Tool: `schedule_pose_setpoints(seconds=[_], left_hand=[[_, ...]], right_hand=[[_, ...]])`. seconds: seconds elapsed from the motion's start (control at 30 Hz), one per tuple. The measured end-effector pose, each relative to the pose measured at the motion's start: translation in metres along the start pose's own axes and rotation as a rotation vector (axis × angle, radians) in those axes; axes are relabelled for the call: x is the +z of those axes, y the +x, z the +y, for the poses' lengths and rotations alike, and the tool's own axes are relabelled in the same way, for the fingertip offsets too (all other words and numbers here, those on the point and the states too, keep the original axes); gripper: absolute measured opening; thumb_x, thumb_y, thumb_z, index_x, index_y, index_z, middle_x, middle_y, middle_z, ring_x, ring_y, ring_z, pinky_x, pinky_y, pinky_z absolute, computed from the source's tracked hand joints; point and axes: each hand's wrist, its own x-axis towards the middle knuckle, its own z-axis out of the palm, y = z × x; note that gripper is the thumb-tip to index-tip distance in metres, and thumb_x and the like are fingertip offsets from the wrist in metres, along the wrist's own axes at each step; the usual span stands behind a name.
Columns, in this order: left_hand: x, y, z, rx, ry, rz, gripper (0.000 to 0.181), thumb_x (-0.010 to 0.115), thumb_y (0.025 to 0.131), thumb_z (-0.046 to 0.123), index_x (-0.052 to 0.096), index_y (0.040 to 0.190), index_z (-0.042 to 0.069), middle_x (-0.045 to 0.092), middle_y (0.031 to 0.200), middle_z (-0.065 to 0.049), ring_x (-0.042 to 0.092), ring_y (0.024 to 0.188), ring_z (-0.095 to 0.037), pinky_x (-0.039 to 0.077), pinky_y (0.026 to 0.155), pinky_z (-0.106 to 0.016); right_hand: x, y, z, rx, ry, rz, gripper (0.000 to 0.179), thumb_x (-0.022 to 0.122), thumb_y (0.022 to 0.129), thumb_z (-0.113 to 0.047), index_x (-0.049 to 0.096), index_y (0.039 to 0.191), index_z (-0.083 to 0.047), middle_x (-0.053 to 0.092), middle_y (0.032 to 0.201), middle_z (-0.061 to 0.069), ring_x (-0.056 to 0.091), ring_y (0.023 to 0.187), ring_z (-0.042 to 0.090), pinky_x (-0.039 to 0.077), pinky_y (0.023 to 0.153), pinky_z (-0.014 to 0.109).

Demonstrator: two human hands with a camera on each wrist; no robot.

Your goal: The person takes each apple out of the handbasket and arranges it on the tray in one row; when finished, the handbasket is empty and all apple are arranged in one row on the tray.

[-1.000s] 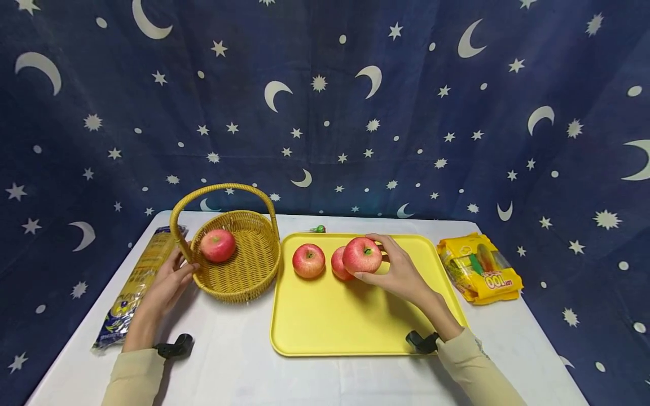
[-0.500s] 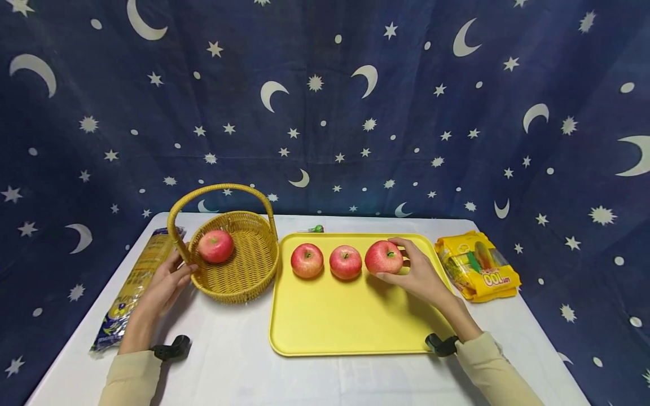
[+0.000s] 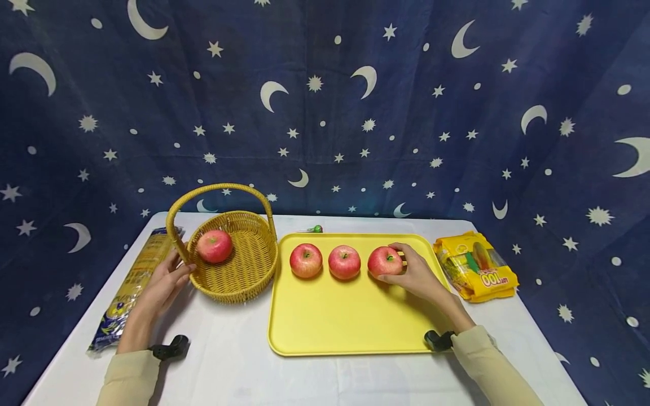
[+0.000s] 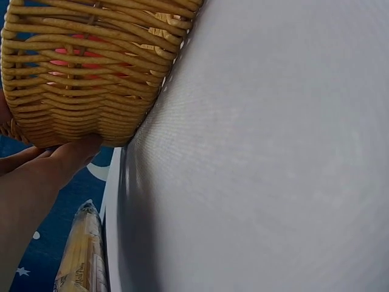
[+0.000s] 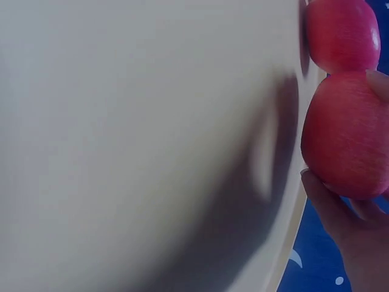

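With thumb and fingers my left hand holds the left side of a wicker basket, at the foot of its arched handle. One red apple lies inside; in the left wrist view it shows through the weave. On the right, my right hand grips another red apple between thumb and fingers, low over the back of a yellow tray. To its left two more apples, one in the middle and one farther left, stand in a row on that tray.
A long clear packet of yellow sticks lies left of the basket, partly behind the left arm. Right of the tray is a yellow snack bag. A small green-tipped object lies behind the tray, near the star-patterned cloth.
My right hand has carried its apple rightward, then lowered it toward the tray, uncovering the middle apple. The left hand has stayed on the basket.
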Motion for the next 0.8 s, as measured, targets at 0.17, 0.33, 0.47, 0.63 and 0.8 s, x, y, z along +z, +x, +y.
schedule_pose_setpoints(seconds=[0.17,0.33,0.47,0.63,0.8], left_hand=[[0.001,0.001,-0.002,0.019,-0.001,-0.002,0.081,0.050,0.106,0.007,-0.005,0.165,0.007,0.001,0.167,-0.030,0.045,0.122,0.003,0.045,0.094,-0.005],[0.000,0.000,-0.004,0.043,-0.003,0.002,0.080,0.050,0.105,0.005,-0.004,0.164,0.004,0.009,0.161,-0.029,0.048,0.117,0.005,0.046,0.094,-0.005],[0.000,0.000,-0.003,0.044,0.002,-0.009,0.081,0.050,0.105,0.005,-0.006,0.164,0.003,0.007,0.162,-0.030,0.048,0.117,0.007,0.046,0.094,-0.005],[0.002,0.000,-0.003,0.049,0.023,-0.013,0.081,0.050,0.106,0.005,-0.007,0.164,0.002,0.003,0.163,-0.035,0.049,0.115,0.011,0.046,0.094,-0.005],[0.003,-0.002,-0.003,0.063,0.005,0.014,0.080,0.049,0.106,0.005,-0.005,0.164,0.001,0.003,0.164,-0.037,0.051,0.115,0.013,0.046,0.095,-0.005]], right_hand=[[0.004,0.002,0.000,0.006,-0.011,-0.013,0.081,0.092,0.077,-0.029,0.049,0.142,-0.005,0.058,0.137,0.018,0.064,0.110,0.034,0.057,0.095,0.048],[0.007,0.003,-0.001,0.008,-0.021,-0.028,0.084,0.092,0.077,-0.028,0.046,0.144,-0.004,0.055,0.139,0.020,0.063,0.113,0.037,0.056,0.099,0.053],[0.008,0.001,0.001,0.009,-0.054,-0.042,0.089,0.093,0.076,-0.029,0.044,0.146,-0.005,0.054,0.140,0.020,0.060,0.117,0.037,0.053,0.102,0.056],[0.003,0.000,-0.002,-0.011,-0.076,-0.042,0.094,0.093,0.075,-0.032,0.043,0.150,-0.006,0.051,0.144,0.021,0.058,0.123,0.040,0.051,0.105,0.058],[-0.002,0.007,-0.020,-0.086,-0.037,0.012,0.086,0.090,0.079,-0.025,0.045,0.150,-0.006,0.049,0.147,0.022,0.053,0.130,0.045,0.048,0.107,0.062]])
